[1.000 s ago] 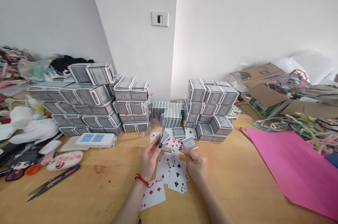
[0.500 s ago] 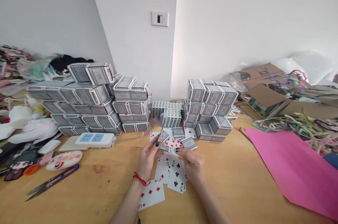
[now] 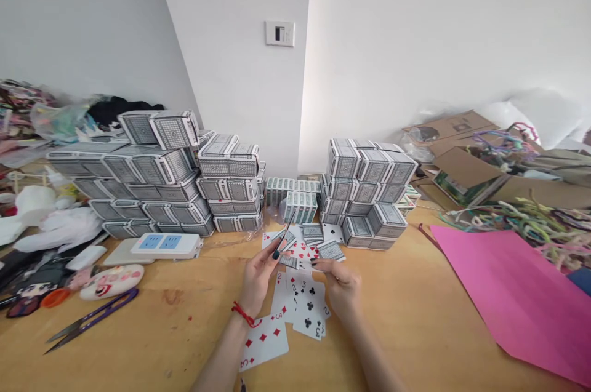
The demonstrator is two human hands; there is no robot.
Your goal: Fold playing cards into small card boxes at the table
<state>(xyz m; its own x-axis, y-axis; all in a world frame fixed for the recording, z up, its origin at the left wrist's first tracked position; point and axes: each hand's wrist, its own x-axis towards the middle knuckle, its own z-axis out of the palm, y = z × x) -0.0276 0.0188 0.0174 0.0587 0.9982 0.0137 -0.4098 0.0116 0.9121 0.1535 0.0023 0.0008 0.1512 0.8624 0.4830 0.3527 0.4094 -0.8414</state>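
My left hand (image 3: 258, 275), with a red string bracelet on the wrist, is closed on a playing card (image 3: 290, 224) that stands nearly edge-on, pinched between thumb and fingers. My right hand (image 3: 342, 286) is closed in a pinch just right of the left one; what its fingertips hold, if anything, I cannot make out. Folded patterned cards (image 3: 331, 250) and face-up heart cards lie just beyond the fingers. Below them, between the wrists, are overlapping loose cards, a three of clubs (image 3: 310, 311) on top. A three of diamonds (image 3: 265, 343) lies by my left forearm.
Stacks of blocks made of folded cards stand at the left (image 3: 170, 167) and right (image 3: 364, 189). Boxed decks (image 3: 301, 206) sit between them. Purple-handled snips (image 3: 95, 317) and a power strip (image 3: 166, 244) lie left, pink paper (image 3: 512, 300) and yarn pieces (image 3: 503, 226) right.
My right hand has moved slightly to the right, away from the left hand. My left hand stays nearly in place, with the card in it tilted a little more to the right.
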